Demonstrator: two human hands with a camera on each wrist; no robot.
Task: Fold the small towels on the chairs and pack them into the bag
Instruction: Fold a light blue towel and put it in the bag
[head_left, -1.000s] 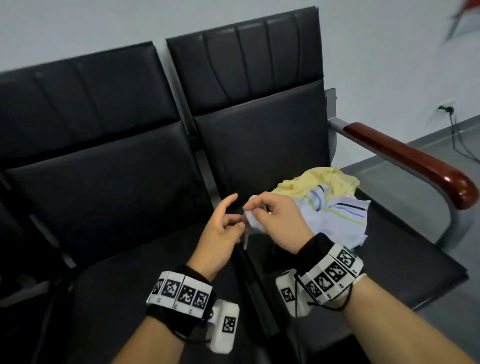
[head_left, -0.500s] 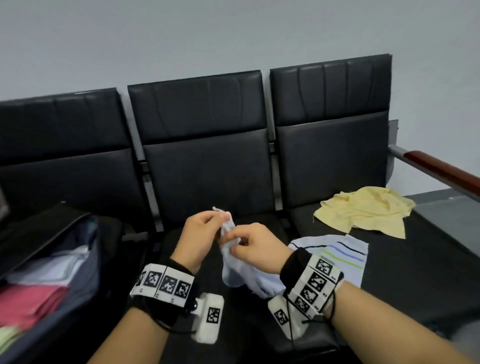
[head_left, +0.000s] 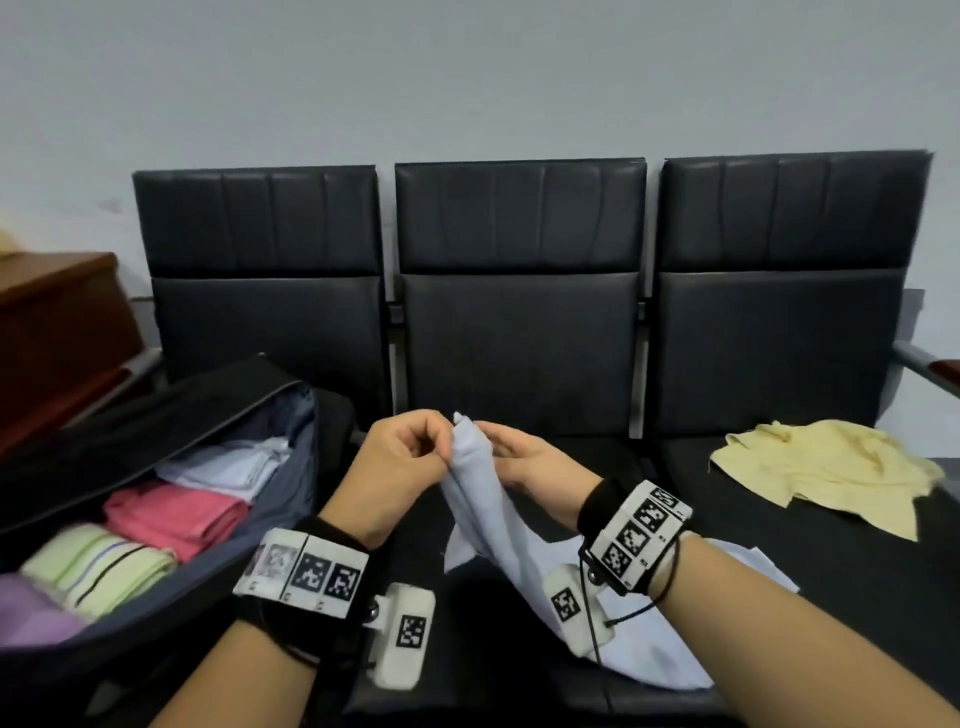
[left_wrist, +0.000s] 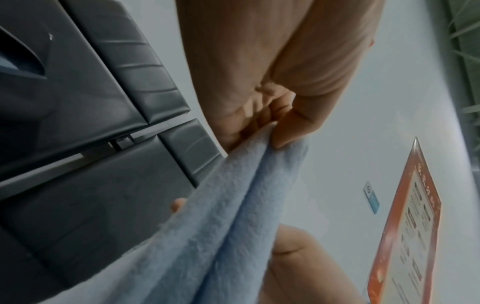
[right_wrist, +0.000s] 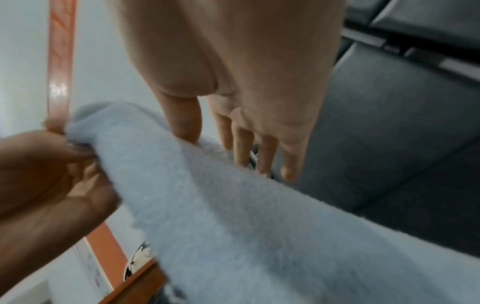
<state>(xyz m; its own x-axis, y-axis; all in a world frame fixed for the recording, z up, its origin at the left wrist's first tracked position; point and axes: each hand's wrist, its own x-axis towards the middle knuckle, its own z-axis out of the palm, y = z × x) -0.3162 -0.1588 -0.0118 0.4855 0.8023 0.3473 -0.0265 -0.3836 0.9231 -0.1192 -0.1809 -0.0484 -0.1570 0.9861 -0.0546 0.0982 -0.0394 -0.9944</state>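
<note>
Hands up front: left hand (head_left: 402, 462) pinches the top corner of the pale blue towel (head_left: 480, 499) over the middle seat, right hand (head_left: 524, 460) has loose straight fingers behind it, so find the matching corner next, square edges before folding; open bag (head_left: 291, 499) left, yellow towel (head_left: 826, 470) far right.

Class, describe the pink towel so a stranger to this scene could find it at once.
Start at the row of three black chairs. On the leftmost seat lies an open bag of folded towels. The pink towel sits mid-row, between a white one behind and a pale green striped one in front: the only pink there.
</note>
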